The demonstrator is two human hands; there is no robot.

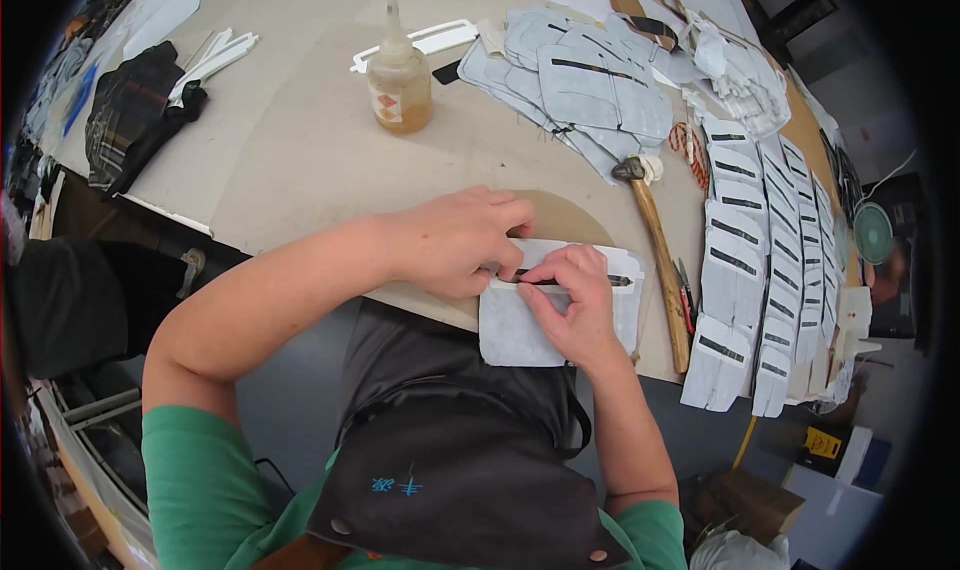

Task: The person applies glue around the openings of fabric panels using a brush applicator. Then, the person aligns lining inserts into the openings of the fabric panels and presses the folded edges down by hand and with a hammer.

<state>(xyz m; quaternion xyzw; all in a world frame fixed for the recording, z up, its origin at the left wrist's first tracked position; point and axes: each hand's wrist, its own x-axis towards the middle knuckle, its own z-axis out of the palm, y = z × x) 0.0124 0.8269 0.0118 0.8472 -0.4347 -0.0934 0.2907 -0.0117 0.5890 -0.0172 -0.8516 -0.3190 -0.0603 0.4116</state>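
A pale grey fabric piece (520, 330) with a dark strip across its upper part lies at the table's front edge, partly overhanging it. My left hand (465, 240) rests over its upper left corner, fingers bent down at the strip's left end. From the right, my right hand (575, 300) pinches at the same end of the strip, thumb and index finger nearly meeting on the dark material. The fingertips of both hands are close together, and what lies between them is too small to make out. The strip's right end shows beyond my right hand.
A hammer (660, 260) and red-handled scissors (687, 300) lie right of the fabric. Beyond stand a glue bottle (400, 85) and stacked grey pieces (600, 80). Rows of strip-marked pieces (735, 240) hang over the right edge. Plaid cloth (130, 115) lies left; another person's dark clothing (75, 305) shows far left.
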